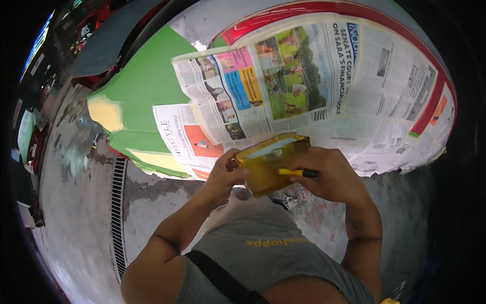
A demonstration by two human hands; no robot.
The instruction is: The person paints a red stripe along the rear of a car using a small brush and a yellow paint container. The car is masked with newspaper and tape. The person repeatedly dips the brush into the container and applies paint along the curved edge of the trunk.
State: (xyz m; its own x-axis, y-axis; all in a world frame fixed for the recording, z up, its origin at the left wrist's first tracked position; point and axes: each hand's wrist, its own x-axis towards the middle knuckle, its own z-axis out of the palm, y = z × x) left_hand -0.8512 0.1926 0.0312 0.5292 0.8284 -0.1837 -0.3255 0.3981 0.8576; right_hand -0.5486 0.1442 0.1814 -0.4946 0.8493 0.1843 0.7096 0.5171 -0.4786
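Observation:
A yellow, flat, roughly square board (266,167) is in front of my chest. It has a pale strip along its far edge and a small light patch near its middle. My left hand (226,175) grips the board's left edge, thumb on top. My right hand (326,175) is closed around a tool with a yellow-and-black handle (297,173), held over the board's right side. The tool's working end cannot be made out. Just beyond both hands lies a green car panel (152,66), largely covered by taped newspaper sheets (243,96).
A red strip (304,7) curves along the panel's far edge and down its right side. Cream patches (106,113) mark the green surface at left. A dark curved part (114,38) stands at the far left. A metal drain grate (118,213) crosses the stained concrete floor (76,218).

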